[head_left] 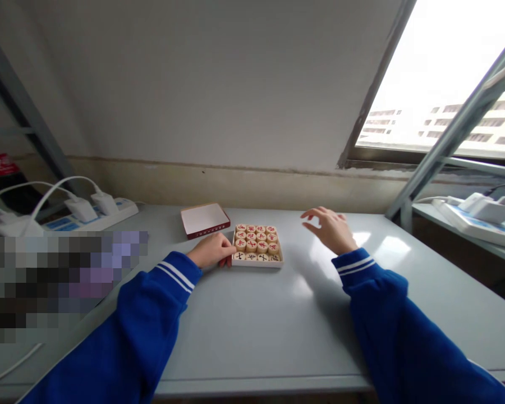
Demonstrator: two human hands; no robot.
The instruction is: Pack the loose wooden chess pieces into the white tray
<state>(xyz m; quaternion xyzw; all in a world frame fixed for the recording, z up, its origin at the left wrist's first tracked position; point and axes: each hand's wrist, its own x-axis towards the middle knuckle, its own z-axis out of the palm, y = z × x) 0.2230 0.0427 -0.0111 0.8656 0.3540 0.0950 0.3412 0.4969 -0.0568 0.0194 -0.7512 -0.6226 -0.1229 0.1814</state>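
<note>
A shallow white box [257,262] of round wooden game pieces [256,241], marked in red and black, sits mid-table on the grey table [252,325]. My left hand [212,251] rests against the box's left edge, fingers curled, touching its near-left corner. My right hand [330,229] hovers to the right of the box, fingers spread, holding nothing. The box's lid [205,219], white inside with a red rim, lies upturned just behind and left of the box. Both arms wear blue sleeves with white cuff stripes.
A white power strip [88,216] with plugged chargers and cables lies at the back left. A blurred patch covers the left side. A metal frame post [441,146] stands at the right, with a second surface holding white devices [475,216]. A wall runs behind.
</note>
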